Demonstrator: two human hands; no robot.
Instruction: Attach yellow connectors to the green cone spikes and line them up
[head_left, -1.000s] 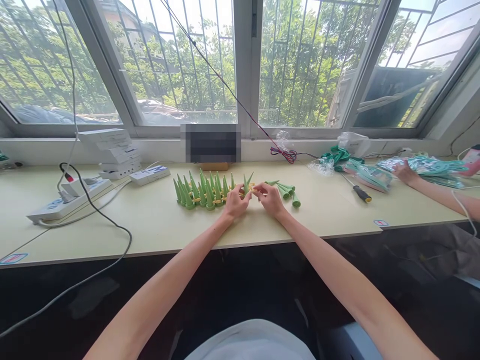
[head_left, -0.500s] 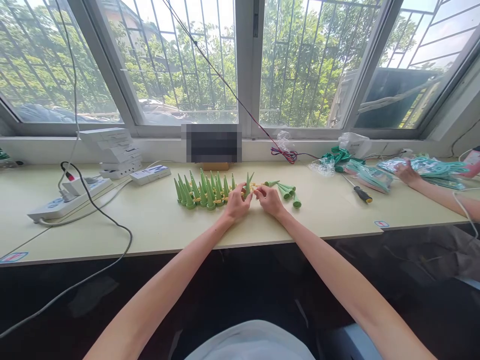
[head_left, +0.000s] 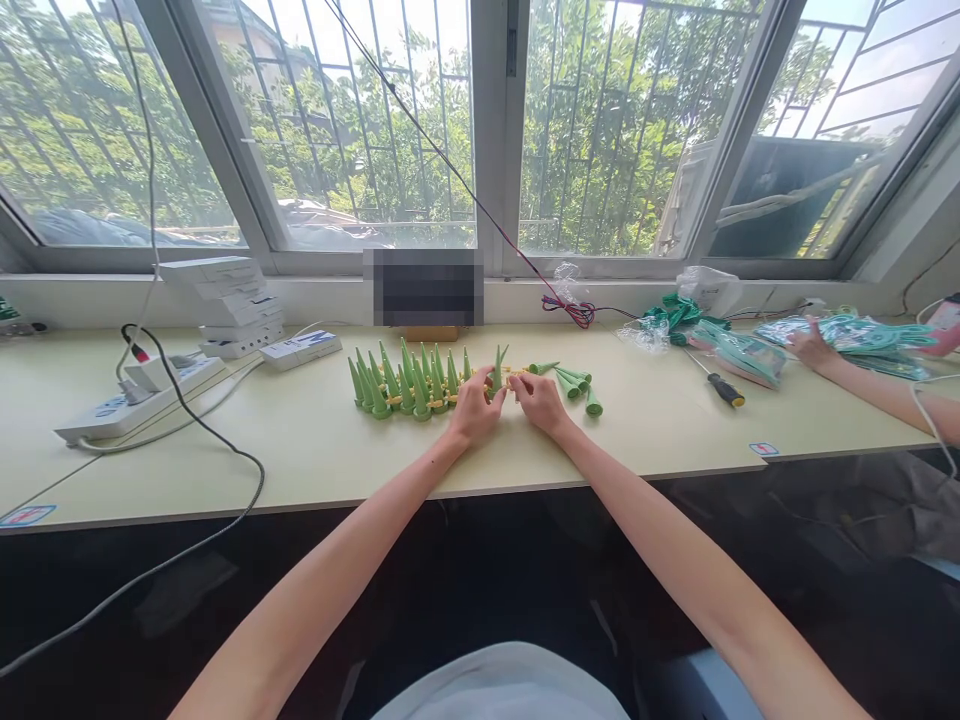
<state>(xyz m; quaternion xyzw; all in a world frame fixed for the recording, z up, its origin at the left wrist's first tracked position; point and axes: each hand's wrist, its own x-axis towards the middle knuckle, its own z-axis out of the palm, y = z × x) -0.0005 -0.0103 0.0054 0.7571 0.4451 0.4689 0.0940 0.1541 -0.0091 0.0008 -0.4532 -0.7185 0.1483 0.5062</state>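
Note:
A cluster of upright green cones (head_left: 405, 382) on yellow fittings stands on the pale table (head_left: 315, 450). My left hand (head_left: 474, 405) is closed in a pinch at the cluster's right end, around the base of one upright green cone (head_left: 496, 368). My right hand (head_left: 537, 400) is closed beside it, fingertips pinching a small yellow piece at the same spot. Several loose green cones (head_left: 576, 384) lie on their sides just right of my right hand.
A power strip (head_left: 135, 398) with cables and stacked white boxes (head_left: 229, 300) lie at the left. A screwdriver (head_left: 718, 384), green cord bundles (head_left: 679, 312) and plastic bags are at the right, where another person's hand (head_left: 810, 345) rests. Windows run behind.
Both hands shifted slightly; the cone at the cluster's right end now stands a bit more upright between my fingers. The other person's hand barely moved.

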